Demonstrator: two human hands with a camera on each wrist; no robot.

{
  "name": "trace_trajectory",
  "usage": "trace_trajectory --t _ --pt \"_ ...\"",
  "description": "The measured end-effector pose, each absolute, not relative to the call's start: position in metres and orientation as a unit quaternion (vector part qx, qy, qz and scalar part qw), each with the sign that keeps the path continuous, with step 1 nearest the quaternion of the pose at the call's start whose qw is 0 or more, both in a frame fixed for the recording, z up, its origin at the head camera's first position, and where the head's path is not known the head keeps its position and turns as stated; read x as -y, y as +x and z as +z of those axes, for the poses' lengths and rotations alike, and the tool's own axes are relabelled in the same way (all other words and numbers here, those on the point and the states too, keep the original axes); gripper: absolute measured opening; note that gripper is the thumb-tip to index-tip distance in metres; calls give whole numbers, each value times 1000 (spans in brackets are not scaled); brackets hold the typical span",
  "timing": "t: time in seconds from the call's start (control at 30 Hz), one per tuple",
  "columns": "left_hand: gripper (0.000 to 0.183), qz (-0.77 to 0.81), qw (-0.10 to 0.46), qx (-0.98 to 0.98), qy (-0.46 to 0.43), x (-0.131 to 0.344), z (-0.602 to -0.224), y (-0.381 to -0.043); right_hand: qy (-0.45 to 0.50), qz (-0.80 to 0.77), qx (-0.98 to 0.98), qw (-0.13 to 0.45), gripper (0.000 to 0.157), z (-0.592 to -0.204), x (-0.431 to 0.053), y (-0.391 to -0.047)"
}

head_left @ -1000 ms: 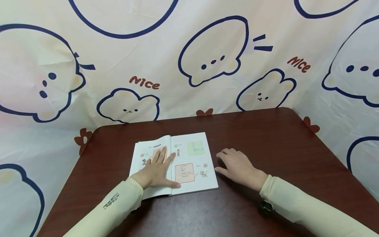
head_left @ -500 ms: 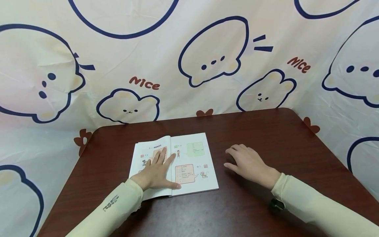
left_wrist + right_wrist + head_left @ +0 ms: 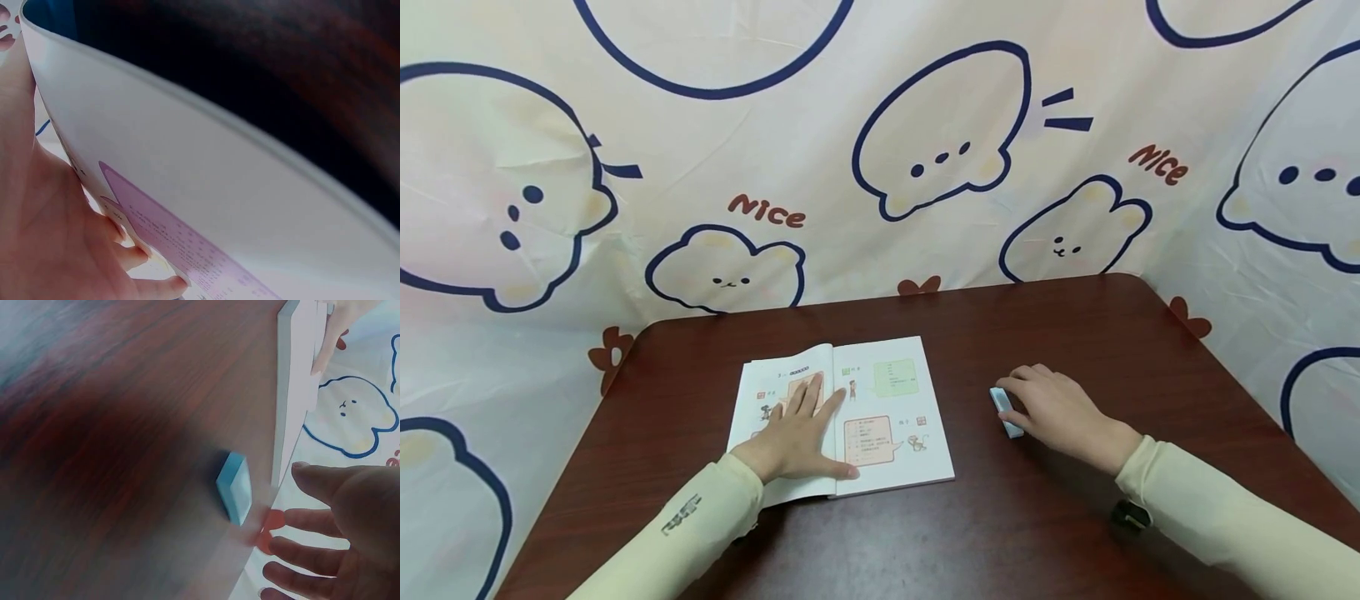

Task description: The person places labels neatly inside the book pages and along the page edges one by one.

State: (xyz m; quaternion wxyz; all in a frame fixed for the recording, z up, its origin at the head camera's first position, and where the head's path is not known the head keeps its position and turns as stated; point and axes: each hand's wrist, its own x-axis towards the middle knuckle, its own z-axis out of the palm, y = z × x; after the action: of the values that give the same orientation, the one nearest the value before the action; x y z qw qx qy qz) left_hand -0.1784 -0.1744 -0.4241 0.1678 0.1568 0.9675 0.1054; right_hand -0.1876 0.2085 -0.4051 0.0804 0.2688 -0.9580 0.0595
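Observation:
An open book point(image 3: 906, 492) with printed text boxes and small cartoon figures lies left of the table's middle. My left hand point(image 3: 793, 437) rests spread across its left page and centre fold. In the left wrist view, the page point(image 3: 187, 144) curves up beside the palm of the left hand point(image 3: 69, 237). To the right of the book lies a small light-blue and white rectangular block point(image 3: 1002, 404). My right hand point(image 3: 1056, 412) hovers just right of it, partly covering it in the head view. The right wrist view has the block point(image 3: 235, 489) apart from the relaxed, spread fingers of the right hand point(image 3: 331, 531).
Everything lies on a dark reddish-brown wooden table point(image 3: 880, 550). A pale cloth point(image 3: 820, 133) with cartoon outlines hangs behind it and along both sides. A dark device point(image 3: 1131, 515) sits under the right wrist.
My right hand has moved to the right, away from the book, and the small block has come into view from beneath it. The left hand and the book stay in place.

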Motion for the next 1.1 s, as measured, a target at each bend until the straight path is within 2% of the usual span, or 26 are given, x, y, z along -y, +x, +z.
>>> trace_trajectory --t 0.33,0.6,1.1 --pt "125 103 168 -968 157 175 -424 -179 275 53 959 33 46 -410 -219 -190" --pt "125 104 166 -968 159 174 -425 -179 280 36 959 20 44 -414 -223 -191" --pt "125 102 165 -968 157 174 -425 -178 260 112 959 -9 40 -419 -228 -193"
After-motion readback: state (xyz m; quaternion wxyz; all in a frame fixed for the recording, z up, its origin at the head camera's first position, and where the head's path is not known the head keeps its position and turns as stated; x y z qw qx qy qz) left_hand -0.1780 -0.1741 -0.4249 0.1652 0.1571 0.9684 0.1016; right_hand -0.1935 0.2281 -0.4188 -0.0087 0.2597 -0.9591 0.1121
